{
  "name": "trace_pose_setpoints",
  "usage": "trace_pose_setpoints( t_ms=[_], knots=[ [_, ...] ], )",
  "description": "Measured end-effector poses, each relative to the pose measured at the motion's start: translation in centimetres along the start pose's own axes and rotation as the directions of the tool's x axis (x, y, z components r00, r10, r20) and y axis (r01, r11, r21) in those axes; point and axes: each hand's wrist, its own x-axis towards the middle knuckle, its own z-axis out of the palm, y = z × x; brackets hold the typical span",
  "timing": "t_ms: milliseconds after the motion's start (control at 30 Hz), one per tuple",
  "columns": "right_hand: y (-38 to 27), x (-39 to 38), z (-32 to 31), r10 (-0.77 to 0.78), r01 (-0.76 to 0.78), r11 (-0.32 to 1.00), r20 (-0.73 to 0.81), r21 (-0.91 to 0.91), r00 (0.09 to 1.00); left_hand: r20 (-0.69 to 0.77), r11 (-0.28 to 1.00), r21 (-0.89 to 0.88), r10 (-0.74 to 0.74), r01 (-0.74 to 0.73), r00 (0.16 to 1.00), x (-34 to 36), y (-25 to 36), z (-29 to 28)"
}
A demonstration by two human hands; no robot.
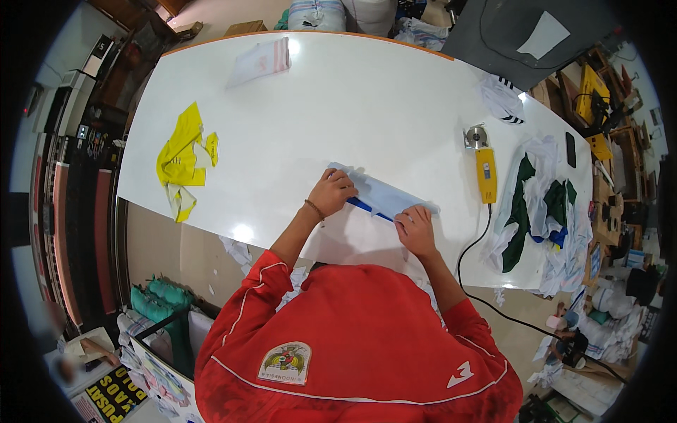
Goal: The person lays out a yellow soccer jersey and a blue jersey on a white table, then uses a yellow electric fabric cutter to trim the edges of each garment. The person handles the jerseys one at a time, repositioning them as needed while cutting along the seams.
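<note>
Near the front edge of the white table, a long, narrow light-blue folded piece (384, 190), cloth or thin sheet, lies at a slant. A strip of darker blue (370, 208) shows along its near edge. My left hand (333, 192), with a bead bracelet at the wrist, has its fingers curled over the piece's left end. At the right end, my right hand (415, 230) pinches the near edge between thumb and fingers. The fingers partly cover both ends.
Yellow cloth pieces (182, 151) lie on the table (282, 127) at left, a clear packet (261, 62) at the far side. At right are a yellow rotary cutter (486, 173) with a black cord (462, 264), a white striped cloth (502, 99), green and white scraps (520, 211) and a phone (570, 149).
</note>
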Motion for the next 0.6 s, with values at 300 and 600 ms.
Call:
trace_pose_setpoints(
  t_ms=[300,600],
  knots=[
    [-0.2,0.7,0.5,0.183,-0.211,0.970,-0.212,-0.119,0.960,-0.076,0.981,-0.154,-0.132,0.119,0.988,0.7,1.4,1.0],
    [4.2,3.8,0.6,0.326,-0.308,0.943,0.161,-0.123,0.932,0.100,0.951,0.058,-0.308,0.304,0.946,2.8,0.8,2.8]
  ],
)
